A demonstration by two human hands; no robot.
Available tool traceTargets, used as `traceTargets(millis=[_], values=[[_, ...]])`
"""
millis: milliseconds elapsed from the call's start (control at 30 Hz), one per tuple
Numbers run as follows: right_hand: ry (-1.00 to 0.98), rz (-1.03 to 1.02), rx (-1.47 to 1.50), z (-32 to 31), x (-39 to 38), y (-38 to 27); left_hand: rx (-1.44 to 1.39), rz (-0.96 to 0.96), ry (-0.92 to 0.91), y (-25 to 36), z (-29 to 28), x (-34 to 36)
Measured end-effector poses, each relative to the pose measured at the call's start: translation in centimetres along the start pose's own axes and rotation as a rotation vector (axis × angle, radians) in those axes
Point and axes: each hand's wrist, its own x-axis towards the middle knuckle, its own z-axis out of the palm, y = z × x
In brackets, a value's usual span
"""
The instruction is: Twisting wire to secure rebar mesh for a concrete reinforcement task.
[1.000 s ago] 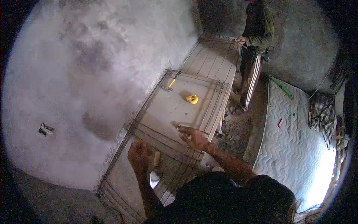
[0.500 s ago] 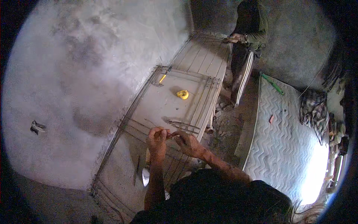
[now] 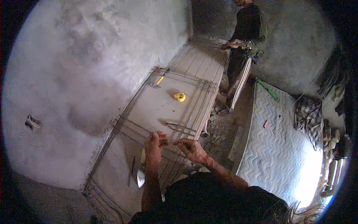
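My left hand [image 3: 154,145] is raised over a long grey worktop [image 3: 138,104], its fingers curled in a pinch. Just to its right, my right hand [image 3: 193,150] also has finger and thumb pressed together. A thin strand seems to run between the two sets of fingertips, too fine to name. Beyond my hands lie long-handled pincers [image 3: 179,126]. Farther up are a yellow tape measure [image 3: 179,97] and a hammer [image 3: 158,81] with a yellow handle. Beside my left forearm rests a trowel [image 3: 141,178], partly hidden by the arm.
Thin metal rods [image 3: 199,99] lie along and across the worktop, against the plastered wall [image 3: 74,74]. At the far end stands a co-worker [image 3: 246,30], hands near the edge. On the right lies a mattress [image 3: 268,145] with a green tool [image 3: 267,89] on it; rubble [image 3: 216,128] covers the floor between.
My hands have drawn a little apart, the right one moving right and slightly down. The view has shifted slightly, and more of the co-worker's upper body shows.
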Motion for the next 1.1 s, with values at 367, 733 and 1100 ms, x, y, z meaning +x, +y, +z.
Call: traceTargets(millis=[367, 733, 1100], values=[[0.104, -0.347, -0.55, 0.6, -1.3, 7.3, -0.457, -0.323, 0.068, -0.8, -1.8, -0.3], [-0.136, -0.428, -0.772, -0.5, -1.7, 1.7, -0.139, -0.357, -0.211, -2.2, -7.9, -1.4], [-0.268, 0.388, -0.685, 0.2, -7.9, 15.7, 0.005, 0.157, 0.109, -8.1, -9.0, -1.1]])
